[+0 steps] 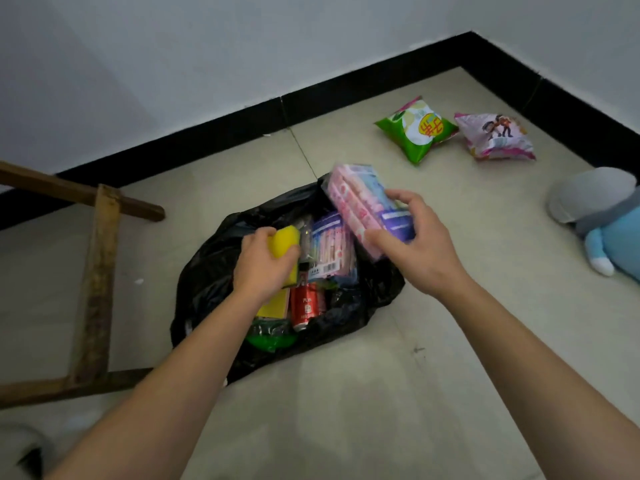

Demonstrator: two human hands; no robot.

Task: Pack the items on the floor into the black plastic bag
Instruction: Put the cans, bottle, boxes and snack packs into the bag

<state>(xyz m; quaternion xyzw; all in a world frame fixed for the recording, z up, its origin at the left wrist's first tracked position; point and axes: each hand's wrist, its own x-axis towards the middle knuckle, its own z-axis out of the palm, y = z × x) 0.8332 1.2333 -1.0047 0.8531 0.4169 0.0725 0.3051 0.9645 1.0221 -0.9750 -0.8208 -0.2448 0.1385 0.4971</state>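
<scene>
The left hand [258,263] is curled around a yellow sponge [285,242], holding it over the open mouth of the black plastic bag [207,271]; the fingers cover most of the sponge, so only its rounded upper end shows. The right hand [414,244] grips a pink and blue multipack of tissue packets [360,199] at its near end, thumb on top and fingers beneath. The pack's long axis runs from the right hand up and away toward the black skirting board, tilted, with its far end raised above the bag's far rim.

The bag lies slumped on the tiled floor [346,410], its mouth open toward the camera. Inside it, a second pink and blue pack [329,251] lies beside the sponge, long axis pointing the same way as the held one. Nearer the camera in the bag lie a red drink can [304,306] on its side, a flat yellow item [273,304] partly under the left wrist, and something green [273,337] half buried in folds of plastic, too hidden to name.

Beyond the bag, near the corner of the room, a green snack bag [417,128] and a pink snack bag [493,136] lie touching. Right of the bag, well apart, a blue and grey plush toy [602,216] is cut off by the frame edge. Left of the bag lies a wooden frame [97,271], also cut off.
</scene>
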